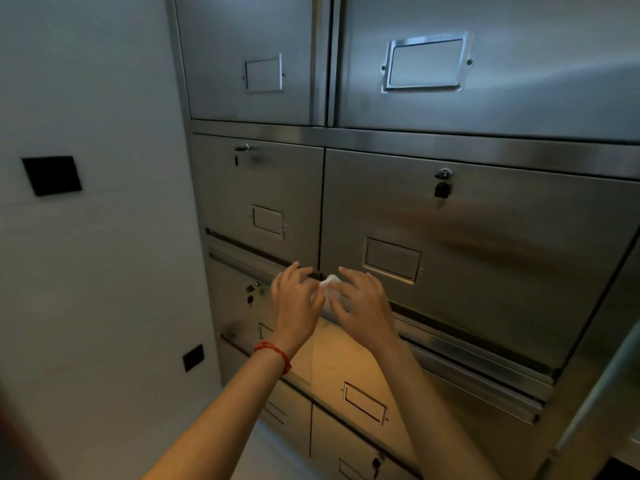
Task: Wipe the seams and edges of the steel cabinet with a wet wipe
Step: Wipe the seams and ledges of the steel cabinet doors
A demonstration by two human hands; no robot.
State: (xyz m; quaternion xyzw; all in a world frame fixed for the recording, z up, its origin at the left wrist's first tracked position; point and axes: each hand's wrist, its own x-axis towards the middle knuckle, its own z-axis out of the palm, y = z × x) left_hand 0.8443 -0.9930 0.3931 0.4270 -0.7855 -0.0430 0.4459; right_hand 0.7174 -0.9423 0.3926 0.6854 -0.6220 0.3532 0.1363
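Note:
The steel cabinet [485, 220] fills the view, with upper doors and rows of drawers carrying label frames and locks. A white wet wipe [329, 289] sits crumpled between my two hands, right in front of the vertical seam between the left and right drawers. My left hand [294, 303], with a red string at the wrist, holds the wipe's left side with its fingers reaching toward the seam. My right hand [363, 303] holds the wipe's right side, fingers spread. Part of the wipe is hidden behind both hands.
A white wall [97, 271] runs along the left with a black square plate [52, 175] and a smaller black plate [193, 357] lower down. Keys hang in the drawer locks [442, 183]. A pale edge [602, 393] juts in at the lower right.

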